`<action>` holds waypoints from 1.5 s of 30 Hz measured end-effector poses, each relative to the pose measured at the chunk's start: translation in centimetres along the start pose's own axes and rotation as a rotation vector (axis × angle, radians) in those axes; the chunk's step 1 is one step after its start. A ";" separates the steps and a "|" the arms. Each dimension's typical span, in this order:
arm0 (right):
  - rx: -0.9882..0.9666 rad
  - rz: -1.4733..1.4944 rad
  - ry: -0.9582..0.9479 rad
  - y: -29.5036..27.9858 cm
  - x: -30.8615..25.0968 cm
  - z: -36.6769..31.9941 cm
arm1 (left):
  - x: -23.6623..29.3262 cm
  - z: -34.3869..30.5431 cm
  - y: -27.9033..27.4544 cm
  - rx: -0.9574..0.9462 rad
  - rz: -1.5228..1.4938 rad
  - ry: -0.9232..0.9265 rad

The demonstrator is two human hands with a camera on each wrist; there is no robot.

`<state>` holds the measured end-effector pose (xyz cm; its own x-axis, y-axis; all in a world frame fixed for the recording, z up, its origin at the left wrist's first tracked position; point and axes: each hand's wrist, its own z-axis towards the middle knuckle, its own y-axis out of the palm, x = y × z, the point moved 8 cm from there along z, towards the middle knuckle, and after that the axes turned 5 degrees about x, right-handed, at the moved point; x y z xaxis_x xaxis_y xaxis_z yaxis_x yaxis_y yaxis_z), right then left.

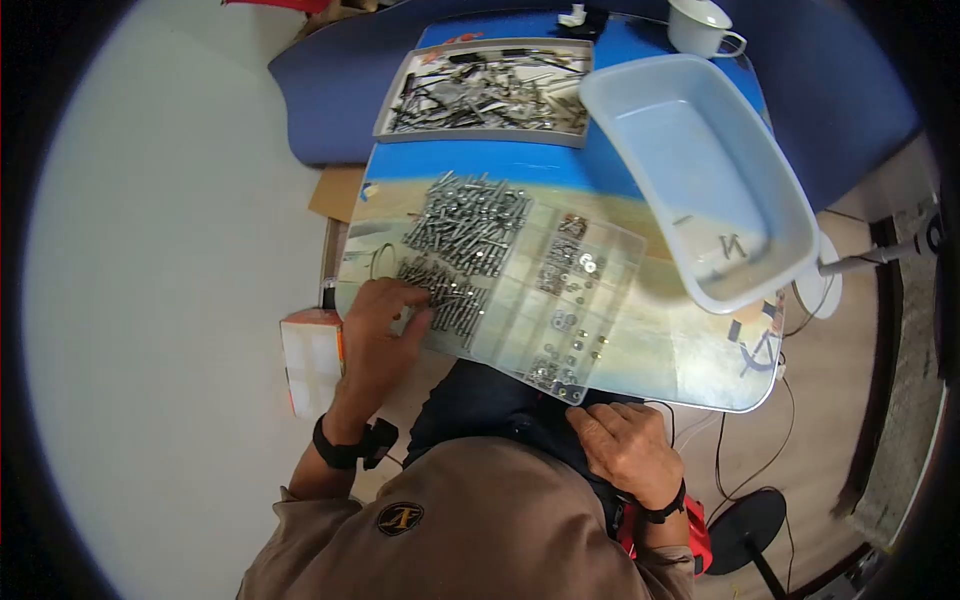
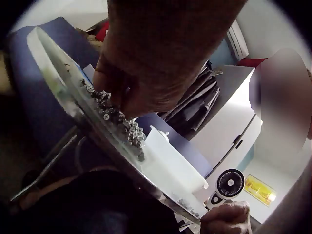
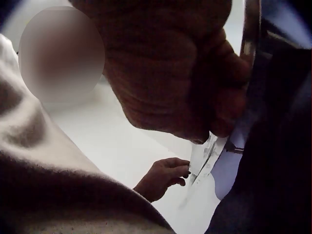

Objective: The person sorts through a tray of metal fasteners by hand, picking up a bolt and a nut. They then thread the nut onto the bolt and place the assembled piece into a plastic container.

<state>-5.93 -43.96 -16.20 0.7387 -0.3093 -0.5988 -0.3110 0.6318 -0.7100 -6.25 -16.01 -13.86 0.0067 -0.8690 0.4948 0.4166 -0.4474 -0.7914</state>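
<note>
In the head view my left hand (image 1: 382, 325) reaches over the left part of the table, fingertips at the edge of a smaller pile of dark screws (image 1: 455, 305). Its thumb and forefinger stand apart. A larger heap of silver bolts (image 1: 468, 220) lies just beyond. Beside both piles is a clear compartment box (image 1: 515, 300) with washers (image 1: 588, 263) and other small metal parts in its sections. My right hand (image 1: 630, 450) rests by the table's front edge near the box's lower corner, fingers loosely bent and nothing seen in them.
A light blue basin (image 1: 690, 150) with a few screws (image 1: 733, 246) stands at the right. Behind the bolts is a shallow box (image 1: 383, 118) full of long thin metal pieces. A white lidded cup (image 1: 695, 32) stands at the far right corner of the table (image 1: 690, 370).
</note>
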 end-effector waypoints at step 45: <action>0.226 0.250 0.326 -2.7 -0.2 7.2 | 9.4 1.3 1.7 -0.140 -0.506 0.248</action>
<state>-0.98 -40.44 -11.50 0.4198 -0.3121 -0.8523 -0.2911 0.8431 -0.4521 -4.30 -24.67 -10.08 -0.3823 -0.5558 0.7382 0.1877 -0.8289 -0.5269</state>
